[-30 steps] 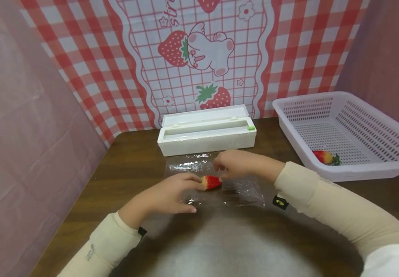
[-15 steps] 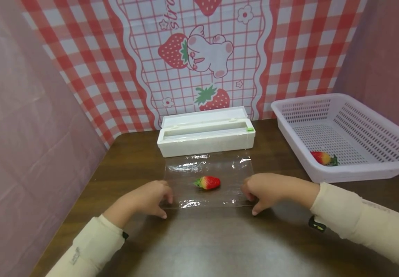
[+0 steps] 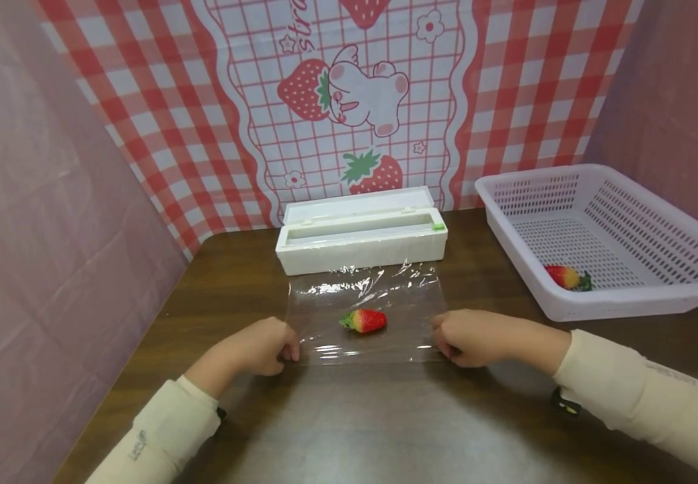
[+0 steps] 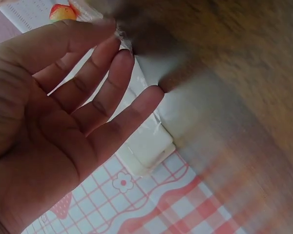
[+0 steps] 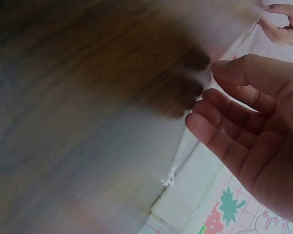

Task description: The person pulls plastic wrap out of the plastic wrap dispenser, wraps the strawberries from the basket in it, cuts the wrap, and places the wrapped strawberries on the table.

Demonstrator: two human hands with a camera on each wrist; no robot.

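A sheet of clear plastic wrap (image 3: 397,296) lies on the table, running forward to a long white wrap dispenser (image 3: 361,255) with its lid up. On the sheet rests a red strawberry (image 3: 368,320), its green leaves toward the left. My left hand (image 3: 259,346) pinches the sheet's near left corner; in the left wrist view its thumb and index fingertips meet at the film, the other fingers loosely bent. At the near right corner, my right hand (image 3: 476,338) pinches the film between thumb and index finger, as the right wrist view shows.
To the right stands a white slotted plastic basket (image 3: 633,301) holding another strawberry (image 3: 563,276). Behind the dispenser hangs a red-checked cloth (image 3: 530,101) with strawberry prints. Pink cloth (image 3: 52,222) walls the left side of the dark wooden table (image 3: 216,275).
Both hands have left the strawberry, moved apart to the sheet's near corners and taken hold of them. The strawberry's leaves now show, and the film has creased near the dispenser.
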